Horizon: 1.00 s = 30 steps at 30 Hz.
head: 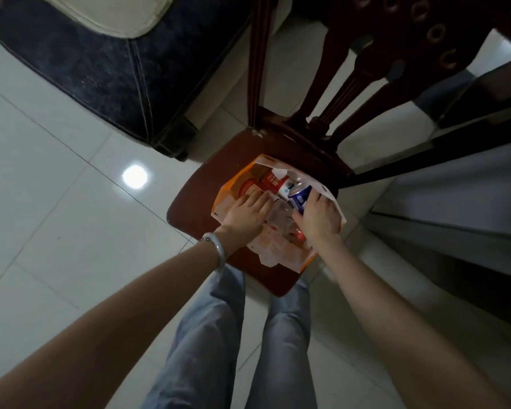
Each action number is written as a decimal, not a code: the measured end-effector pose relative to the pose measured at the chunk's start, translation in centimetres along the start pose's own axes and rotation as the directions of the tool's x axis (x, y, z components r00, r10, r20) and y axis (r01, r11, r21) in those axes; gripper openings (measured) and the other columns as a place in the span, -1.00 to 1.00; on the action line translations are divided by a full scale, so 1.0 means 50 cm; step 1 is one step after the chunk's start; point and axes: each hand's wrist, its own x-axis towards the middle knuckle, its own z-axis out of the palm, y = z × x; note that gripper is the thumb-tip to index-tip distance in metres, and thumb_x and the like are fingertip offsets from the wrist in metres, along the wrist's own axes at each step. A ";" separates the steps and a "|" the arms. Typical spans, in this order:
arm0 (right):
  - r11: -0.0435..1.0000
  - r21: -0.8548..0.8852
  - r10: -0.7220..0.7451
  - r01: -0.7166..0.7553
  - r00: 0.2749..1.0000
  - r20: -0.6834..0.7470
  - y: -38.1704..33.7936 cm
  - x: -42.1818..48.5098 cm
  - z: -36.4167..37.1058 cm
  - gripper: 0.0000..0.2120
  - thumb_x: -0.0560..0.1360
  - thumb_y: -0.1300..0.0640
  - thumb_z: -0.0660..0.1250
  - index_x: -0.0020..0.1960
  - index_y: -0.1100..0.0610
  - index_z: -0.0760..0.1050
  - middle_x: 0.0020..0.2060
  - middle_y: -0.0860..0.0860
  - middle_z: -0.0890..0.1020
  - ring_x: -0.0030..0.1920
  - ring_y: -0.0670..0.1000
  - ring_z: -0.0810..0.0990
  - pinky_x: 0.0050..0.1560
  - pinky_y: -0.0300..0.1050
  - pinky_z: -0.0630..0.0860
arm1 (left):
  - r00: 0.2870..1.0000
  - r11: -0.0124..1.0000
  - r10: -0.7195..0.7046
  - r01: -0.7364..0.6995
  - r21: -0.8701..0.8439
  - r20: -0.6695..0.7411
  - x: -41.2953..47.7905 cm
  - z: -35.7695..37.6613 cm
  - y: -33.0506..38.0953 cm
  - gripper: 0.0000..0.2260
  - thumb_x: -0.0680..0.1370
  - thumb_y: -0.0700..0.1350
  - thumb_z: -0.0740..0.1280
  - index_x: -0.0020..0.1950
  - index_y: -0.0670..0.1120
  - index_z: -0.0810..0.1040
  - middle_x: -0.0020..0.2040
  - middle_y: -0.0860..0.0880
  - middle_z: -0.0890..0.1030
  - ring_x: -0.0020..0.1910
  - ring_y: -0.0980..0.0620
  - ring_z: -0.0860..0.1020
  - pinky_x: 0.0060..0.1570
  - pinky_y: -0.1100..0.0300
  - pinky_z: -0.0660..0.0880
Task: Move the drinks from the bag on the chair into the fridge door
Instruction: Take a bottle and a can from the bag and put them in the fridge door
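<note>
Reaching into bag (pixel 281 252) on chair (pixel 195 196), left hand (pixel 247 212) flat with straight fingers, right hand (pixel 319 216) apparently gripping blue can (pixel 300 199)

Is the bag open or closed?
Open. The bag gapes wide on the chair; a red carton and blue can show inside, and the left hand and right hand reach in.
</note>
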 end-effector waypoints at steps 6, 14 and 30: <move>0.985 -0.011 -0.171 0.173 0.962 -0.214 0.009 -0.044 -0.005 -0.31 0.30 0.02 0.52 0.29 0.29 0.34 0.08 0.28 0.58 0.01 0.23 0.61 -0.10 0.03 0.59 | 0.998 0.994 0.065 -0.063 0.089 -0.015 0.055 -0.003 0.009 -0.34 0.54 -0.14 0.27 0.53 -0.12 -0.02 0.52 -0.12 0.13 0.47 -0.13 0.13 0.43 -0.05 0.09; 0.949 0.212 -0.167 0.233 0.942 -0.290 0.034 -0.144 -0.047 -0.18 0.32 -0.04 0.50 0.41 0.24 0.21 0.22 0.24 0.49 0.16 0.23 0.53 -0.03 0.05 0.55 | 0.993 0.976 0.117 -0.117 0.186 0.014 0.076 -0.027 0.005 -0.29 0.48 0.18 0.33 0.50 -0.08 0.13 0.44 -0.09 0.30 0.37 -0.12 0.33 0.22 -0.03 0.38; 0.886 0.337 -0.135 0.319 0.872 -0.470 0.084 -0.285 -0.194 -0.22 0.29 0.02 0.53 0.37 0.25 0.26 0.18 0.25 0.49 0.12 0.22 0.53 0.00 0.09 0.58 | 0.941 0.903 0.055 -0.190 -0.386 -0.334 -0.172 -0.237 -0.010 -0.27 0.35 0.17 0.45 0.39 -0.06 0.25 0.26 -0.11 0.50 0.14 -0.11 0.53 0.09 -0.02 0.52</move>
